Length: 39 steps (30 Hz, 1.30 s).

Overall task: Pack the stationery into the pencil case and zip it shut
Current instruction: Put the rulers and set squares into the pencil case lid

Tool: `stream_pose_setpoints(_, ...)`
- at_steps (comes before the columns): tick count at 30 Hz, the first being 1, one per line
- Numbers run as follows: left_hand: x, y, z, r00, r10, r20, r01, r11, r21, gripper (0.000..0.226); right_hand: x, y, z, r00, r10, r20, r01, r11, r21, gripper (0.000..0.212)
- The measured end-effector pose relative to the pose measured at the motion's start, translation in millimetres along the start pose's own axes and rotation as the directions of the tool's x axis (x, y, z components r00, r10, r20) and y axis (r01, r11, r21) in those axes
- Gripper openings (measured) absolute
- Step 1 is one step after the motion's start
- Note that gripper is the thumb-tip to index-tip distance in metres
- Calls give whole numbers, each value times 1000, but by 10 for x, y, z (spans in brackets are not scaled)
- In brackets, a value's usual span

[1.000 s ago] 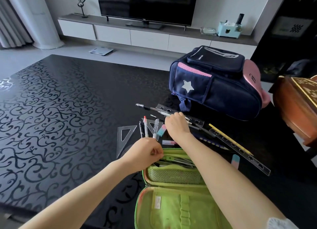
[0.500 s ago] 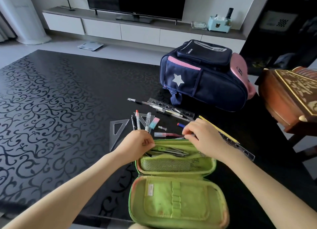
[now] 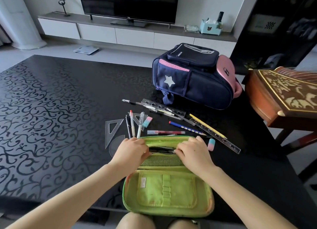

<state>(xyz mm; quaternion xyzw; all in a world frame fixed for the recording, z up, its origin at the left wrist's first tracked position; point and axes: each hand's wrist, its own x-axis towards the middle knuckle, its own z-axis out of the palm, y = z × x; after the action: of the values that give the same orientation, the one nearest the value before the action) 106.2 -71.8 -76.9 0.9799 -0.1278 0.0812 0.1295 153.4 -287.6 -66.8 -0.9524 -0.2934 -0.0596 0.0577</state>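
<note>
Held bare forearms in from 7 and 5 o'clock, converging toward 12; pinched the pencil case [image 3: 169, 192] pocket rim with left grip [image 3: 131, 150] and right grip [image 3: 193, 151], fingers curled, knuckles up.

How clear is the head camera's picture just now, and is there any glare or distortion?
Head view: even daylight; pale glare on the table at far left; wide-angle bending tilts pillar and cabinet; left hand and right hand on the pencil case look slightly soft.

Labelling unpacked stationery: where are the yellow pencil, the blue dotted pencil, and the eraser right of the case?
Yellow pencil [image 3: 207, 126], head view, mid-shaft.
Blue dotted pencil [image 3: 186, 127], head view, mid-barrel.
Right eraser [image 3: 211, 144], head view, top face.
</note>
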Motion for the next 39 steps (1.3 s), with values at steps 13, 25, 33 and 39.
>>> stream_pose_setpoints(13,168,128,-105,950,-144,277,89,975,203,33,-142,-16,-174,981,-60,185,83,990,-116,31)
stream_pose_setpoints(25,143,182,-188,967,-228,113,221,973,71,21,-250,189,-60,960,273,-68,-234,910,341,17)
stream_pose_setpoints(33,473,868,37,964,-87,250,121,985,-124,18,-282,407,19,847,494,198,-527,723,447,23)
stream_pose_setpoints(39,663,1217,192,965,-127,230,128,992,12,39,-333,417,35,828,538,158,-510,608,608,19)
